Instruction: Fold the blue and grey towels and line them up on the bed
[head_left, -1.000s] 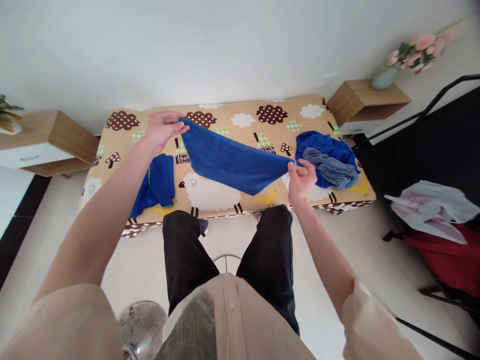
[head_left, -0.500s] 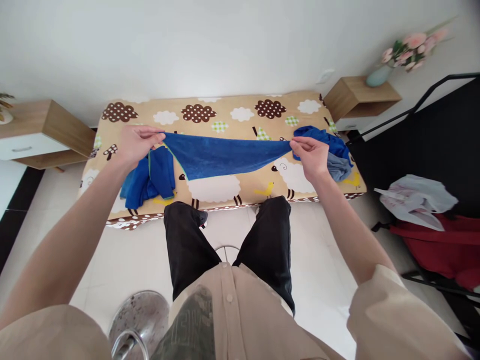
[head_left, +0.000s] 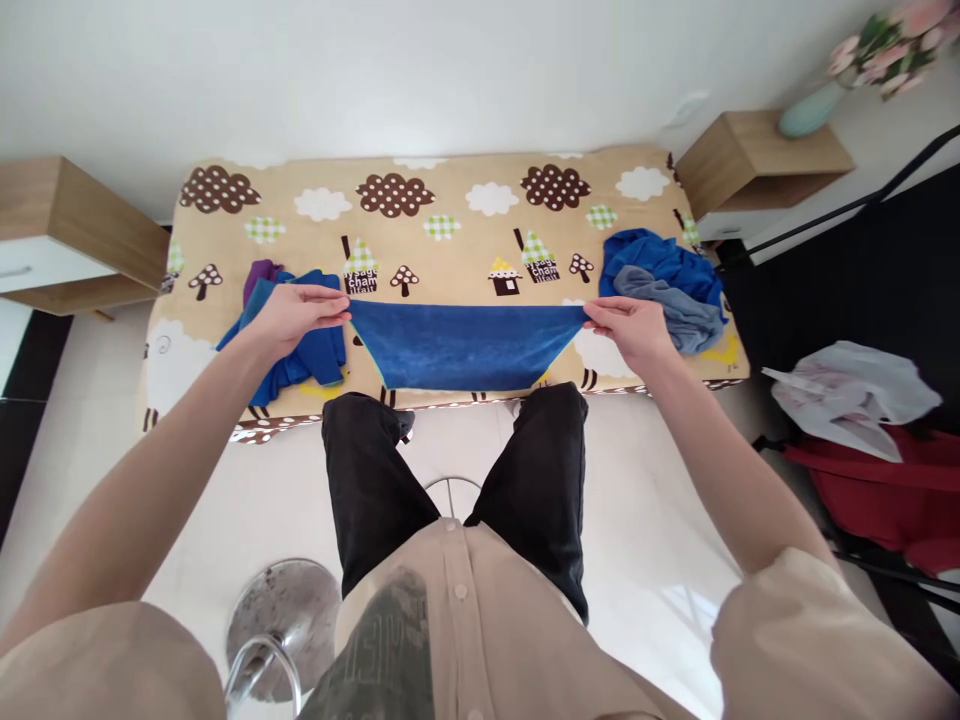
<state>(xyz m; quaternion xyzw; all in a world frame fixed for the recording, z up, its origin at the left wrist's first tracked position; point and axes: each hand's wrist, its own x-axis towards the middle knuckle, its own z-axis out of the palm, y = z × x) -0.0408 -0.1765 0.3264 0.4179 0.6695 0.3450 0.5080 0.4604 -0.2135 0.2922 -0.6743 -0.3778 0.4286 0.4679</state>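
Observation:
A blue cloth (head_left: 466, 345) with a thin green edge is stretched between my two hands, its upper edge pulled straight and its lower part hanging over the front of the patterned bedspread (head_left: 450, 265). My left hand (head_left: 307, 315) pinches one upper corner. The opposite corner is pinched in my right hand (head_left: 628, 325). Below and behind my left hand lie blue cloths (head_left: 311, 365) with a purple piece (head_left: 259, 280) among them. Beyond my right hand sits a crumpled heap of blue cloth (head_left: 660, 265) with a grey-blue cloth (head_left: 675, 310) on it.
Small wooden cabinets stand at left (head_left: 94, 225) and right (head_left: 757, 165), the right one bearing a vase (head_left: 814, 108) of pink flowers. A plastic bag (head_left: 859, 390) rests by red fabric (head_left: 877, 480) at right. A round metal stool base (head_left: 281, 610) is on the floor.
The blue cloth has come down and nearer, and its upper edge is now taut and level. Its hanging part has evened out. My view has tipped, showing more of the bedspread.

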